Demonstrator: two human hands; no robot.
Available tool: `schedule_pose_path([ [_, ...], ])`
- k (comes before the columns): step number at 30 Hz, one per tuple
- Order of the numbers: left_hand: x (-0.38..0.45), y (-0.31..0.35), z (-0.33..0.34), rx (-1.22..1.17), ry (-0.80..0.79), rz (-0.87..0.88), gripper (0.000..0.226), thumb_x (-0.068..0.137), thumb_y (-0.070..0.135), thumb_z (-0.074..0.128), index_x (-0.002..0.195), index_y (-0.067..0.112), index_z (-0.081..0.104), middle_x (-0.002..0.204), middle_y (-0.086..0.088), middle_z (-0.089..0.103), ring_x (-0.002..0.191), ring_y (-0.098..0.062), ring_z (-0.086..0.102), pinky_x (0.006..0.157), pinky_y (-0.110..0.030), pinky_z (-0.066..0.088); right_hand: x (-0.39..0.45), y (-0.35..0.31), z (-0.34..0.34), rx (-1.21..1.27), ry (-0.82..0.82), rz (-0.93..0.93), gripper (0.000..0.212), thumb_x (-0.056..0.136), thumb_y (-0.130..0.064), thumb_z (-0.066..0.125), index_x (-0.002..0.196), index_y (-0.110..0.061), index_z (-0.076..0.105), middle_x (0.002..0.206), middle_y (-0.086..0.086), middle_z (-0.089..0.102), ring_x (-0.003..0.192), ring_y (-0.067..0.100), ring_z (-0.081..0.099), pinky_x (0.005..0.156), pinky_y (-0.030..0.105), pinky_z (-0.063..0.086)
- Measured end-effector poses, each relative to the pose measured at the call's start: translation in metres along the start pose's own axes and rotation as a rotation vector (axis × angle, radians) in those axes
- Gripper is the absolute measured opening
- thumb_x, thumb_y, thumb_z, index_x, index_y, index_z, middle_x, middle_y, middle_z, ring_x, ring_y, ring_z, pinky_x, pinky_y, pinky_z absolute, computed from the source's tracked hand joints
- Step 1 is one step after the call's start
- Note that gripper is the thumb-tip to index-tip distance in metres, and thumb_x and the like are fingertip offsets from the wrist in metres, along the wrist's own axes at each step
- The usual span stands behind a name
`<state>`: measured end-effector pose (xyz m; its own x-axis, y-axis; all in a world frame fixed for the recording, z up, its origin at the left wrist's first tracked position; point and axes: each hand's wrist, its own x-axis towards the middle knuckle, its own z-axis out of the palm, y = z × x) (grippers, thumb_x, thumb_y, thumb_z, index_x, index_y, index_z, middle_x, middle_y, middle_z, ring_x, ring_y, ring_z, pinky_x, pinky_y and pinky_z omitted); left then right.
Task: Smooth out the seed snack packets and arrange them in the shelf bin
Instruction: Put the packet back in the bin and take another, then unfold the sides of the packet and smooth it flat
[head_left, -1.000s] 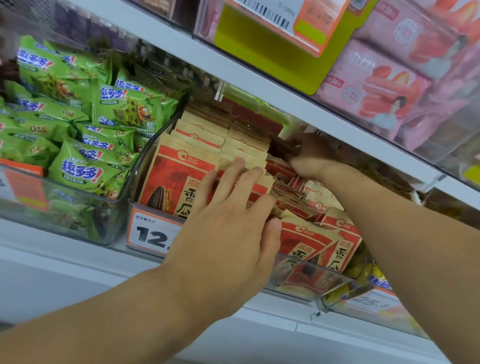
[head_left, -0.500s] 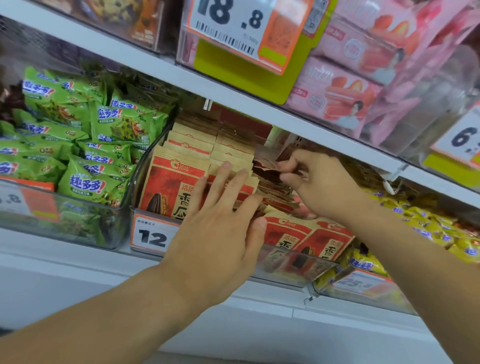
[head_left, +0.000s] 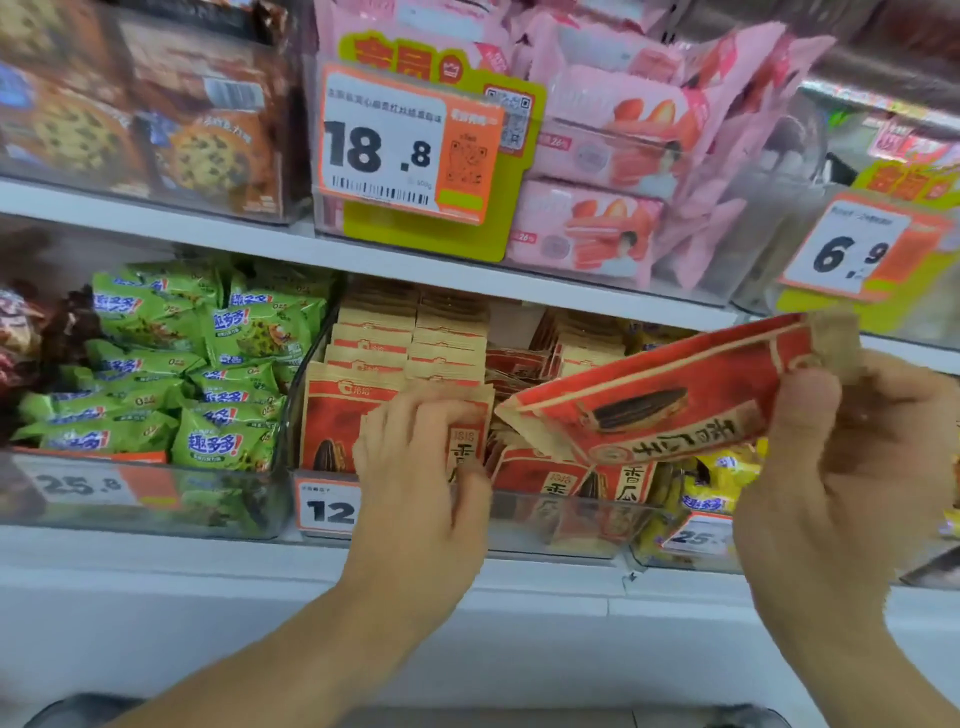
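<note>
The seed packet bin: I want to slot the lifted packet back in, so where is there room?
The seed packet bin looks loosest in its middle, where packets lie slumped between the upright left rows and the stack at back right. The left front is crowded: the left hand rests there. The right hand holds the lifted packet.

Both bare forearms reach up and forward. The left hand (head_left: 421, 467) lies palm-down with fingers spread and slightly bent, pressing against the front packets (head_left: 332, 421). The right hand (head_left: 841, 462) is raised at the right edge, thumb and curled fingers pinching a lifted, tilted packet (head_left: 670, 395).
</note>
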<state>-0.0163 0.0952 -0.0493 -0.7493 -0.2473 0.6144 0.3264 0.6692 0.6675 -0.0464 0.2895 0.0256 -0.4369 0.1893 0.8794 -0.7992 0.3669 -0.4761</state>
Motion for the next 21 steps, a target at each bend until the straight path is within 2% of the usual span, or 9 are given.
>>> schedule_pose_path([
  [2, -0.002, 0.009, -0.008, -0.245, -0.013, -0.12, 0.023, 0.091, 0.015, 0.045, 0.106, 0.026, 0.058, 0.104, 0.018, 0.059, 0.102, -0.008, 0.055, 0.081, -0.021, 0.045, -0.001, -0.003, -0.007, 0.029, -0.007, 0.113, 0.005, 0.102, -0.031, 0.05, 0.099, -0.033, 0.048, 0.083, -0.028, 0.061, 0.076, -0.011, 0.055, 0.072, 0.008, 0.043],
  [4, -0.006, 0.019, -0.016, -0.489, -0.083, -0.245, 0.02, 0.098, 0.015, 0.044, 0.1, 0.023, 0.062, 0.093, 0.011, 0.067, 0.088, -0.008, 0.064, 0.069, -0.015, 0.05, -0.004, -0.005, -0.012, 0.09, -0.1, 0.268, 0.005, 0.1, -0.032, 0.055, 0.095, -0.032, 0.055, 0.08, -0.026, 0.065, 0.071, -0.007, 0.059, 0.064, 0.009, 0.046],
  [6, -0.011, 0.027, -0.023, -0.531, -0.197, -0.271, 0.021, 0.1, 0.031, 0.045, 0.1, 0.024, 0.065, 0.091, 0.009, 0.07, 0.085, -0.004, 0.066, 0.069, -0.012, 0.049, -0.013, -0.004, -0.016, 0.145, -0.254, 0.474, 0.01, 0.087, -0.032, 0.059, 0.091, -0.024, 0.063, 0.073, -0.017, 0.069, 0.064, -0.001, 0.063, 0.056, 0.013, 0.05],
  [9, -0.023, 0.027, -0.022, -0.545, -0.639, -0.417, 0.03, 0.095, 0.052, 0.049, 0.101, 0.031, 0.068, 0.094, 0.004, 0.072, 0.09, -0.006, 0.068, 0.078, -0.019, 0.052, -0.037, 0.006, -0.02, 0.159, -0.564, 0.697, 0.016, 0.076, -0.031, 0.067, 0.085, -0.018, 0.073, 0.078, -0.001, 0.074, 0.07, 0.019, 0.071, 0.062, 0.033, 0.058],
  [11, -0.034, 0.026, -0.016, -0.495, -0.827, -0.454, 0.02, 0.094, 0.045, 0.055, 0.101, 0.032, 0.069, 0.093, 0.001, 0.075, 0.087, -0.013, 0.071, 0.075, -0.025, 0.055, -0.057, 0.012, -0.022, 0.177, -0.664, 0.827, 0.023, 0.07, -0.033, 0.073, 0.086, -0.016, 0.075, 0.081, 0.007, 0.075, 0.078, 0.03, 0.073, 0.07, 0.045, 0.058],
  [13, -0.041, 0.024, -0.013, -0.456, -0.841, -0.541, 0.015, 0.1, 0.027, 0.055, 0.099, 0.021, 0.069, 0.089, -0.004, 0.076, 0.079, -0.013, 0.071, 0.069, -0.025, 0.055, -0.071, 0.015, -0.025, 0.192, -0.675, 1.017, 0.035, 0.067, -0.032, 0.076, 0.095, -0.011, 0.073, 0.083, 0.011, 0.076, 0.08, 0.031, 0.074, 0.071, 0.044, 0.06],
  [16, -0.047, 0.025, -0.009, -0.448, -0.826, -0.721, 0.015, 0.1, 0.016, 0.053, 0.097, 0.009, 0.066, 0.091, -0.012, 0.076, 0.083, -0.027, 0.074, 0.071, -0.033, 0.06, -0.077, 0.02, -0.029, 0.259, -0.756, 1.28, 0.036, 0.077, -0.03, 0.074, 0.105, -0.007, 0.072, 0.091, 0.011, 0.078, 0.086, 0.027, 0.075, 0.069, 0.028, 0.062],
  [19, -0.05, 0.026, -0.007, -0.442, -0.796, -0.805, 0.019, 0.1, 0.015, 0.053, 0.104, 0.001, 0.064, 0.096, -0.019, 0.075, 0.091, -0.037, 0.071, 0.083, -0.05, 0.056, -0.07, 0.025, -0.036, 0.269, -0.937, 1.327, 0.023, 0.091, -0.024, 0.065, 0.105, -0.008, 0.074, 0.093, 0.009, 0.078, 0.082, 0.022, 0.076, 0.065, 0.022, 0.058],
  [21, -0.052, 0.024, -0.004, -0.44, -0.778, -0.831, 0.021, 0.1, 0.016, 0.053, 0.106, -0.001, 0.063, 0.098, -0.02, 0.074, 0.094, -0.04, 0.07, 0.085, -0.053, 0.054, -0.067, 0.026, -0.039, 0.267, -0.999, 1.334, 0.021, 0.096, -0.021, 0.059, 0.106, -0.009, 0.073, 0.092, 0.01, 0.078, 0.081, 0.022, 0.076, 0.064, 0.023, 0.058],
])
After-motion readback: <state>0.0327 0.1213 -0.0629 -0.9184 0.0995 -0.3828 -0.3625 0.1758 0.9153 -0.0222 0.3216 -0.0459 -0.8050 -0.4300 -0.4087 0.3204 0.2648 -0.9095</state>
